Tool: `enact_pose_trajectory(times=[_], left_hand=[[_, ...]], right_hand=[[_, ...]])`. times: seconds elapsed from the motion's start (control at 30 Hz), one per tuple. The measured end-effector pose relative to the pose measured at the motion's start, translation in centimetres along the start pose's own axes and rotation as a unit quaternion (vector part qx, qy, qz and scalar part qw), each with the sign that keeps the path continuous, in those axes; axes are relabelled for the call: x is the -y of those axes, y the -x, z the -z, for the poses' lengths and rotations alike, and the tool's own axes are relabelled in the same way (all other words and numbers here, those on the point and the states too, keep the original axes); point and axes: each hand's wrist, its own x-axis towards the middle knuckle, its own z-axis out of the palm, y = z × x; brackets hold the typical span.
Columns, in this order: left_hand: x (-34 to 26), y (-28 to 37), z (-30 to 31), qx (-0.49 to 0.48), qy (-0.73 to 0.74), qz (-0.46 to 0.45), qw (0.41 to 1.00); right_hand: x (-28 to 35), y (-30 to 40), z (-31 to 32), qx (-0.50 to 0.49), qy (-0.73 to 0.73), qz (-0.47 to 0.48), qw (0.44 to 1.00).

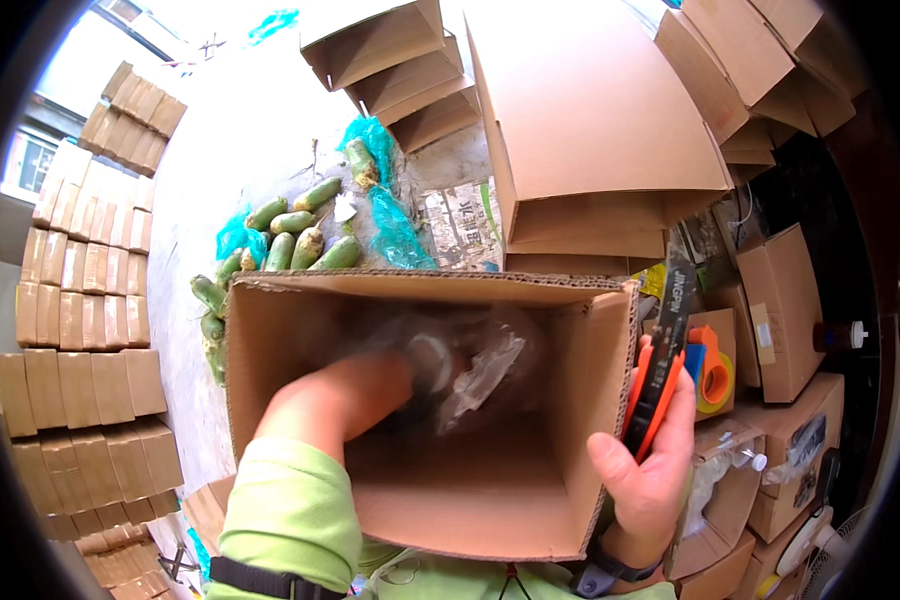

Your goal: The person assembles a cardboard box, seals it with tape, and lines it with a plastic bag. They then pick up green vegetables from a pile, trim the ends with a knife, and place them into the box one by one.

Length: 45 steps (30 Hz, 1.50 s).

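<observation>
In front of me stands an open cardboard box (457,517) with its mouth facing up. My left hand (390,375) reaches down inside, blurred by motion. Close to its fingers lie a crumpled clear plastic bag (487,367) and a pale ring-shaped thing (429,361), too blurred to name. Whether the fingers grip either one cannot be told. Outside the box's right wall, my right hand (645,472) holds an orange-and-black hand tool (656,375) with a dark blade pointing away from me, likely a folding saw. Its thumb is close to the box's wall.
Several green radishes (307,247) and teal plastic netting (397,229) lie on the floor beyond the box. Larger open cartons (600,150) stand ahead. Stacked flattened cartons (82,300) line the left. An orange tape dispenser (712,367) sits on a carton at right, with a fan (802,551) nearby.
</observation>
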Motion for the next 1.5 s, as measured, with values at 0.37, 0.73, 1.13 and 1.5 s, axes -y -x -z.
enact_pose_trajectory(times=[0.37, 0.73, 1.13, 1.5], left_hand=[[-7.2, 17.4, 15.2, 0.004, -0.002, 0.122, 0.992], [-5.4, 40.1, -9.1, -0.704, 0.382, 0.188, 0.568], [-8.3, 18.1, -50.0, -0.439, 0.778, 0.428, 0.134], [1.2, 16.6, -49.5, -0.580, 0.439, 0.559, 0.399]], right_hand=[[-0.6, 0.2, -0.4, 0.030, 0.028, 0.084, 0.996], [-1.7, -0.3, -0.1, 0.092, -0.054, 0.111, 0.988], [-2.7, -0.4, 2.9, 0.051, 0.044, 0.090, 0.994], [-2.5, -1.7, 6.0, 0.012, 0.055, 0.052, 0.997]])
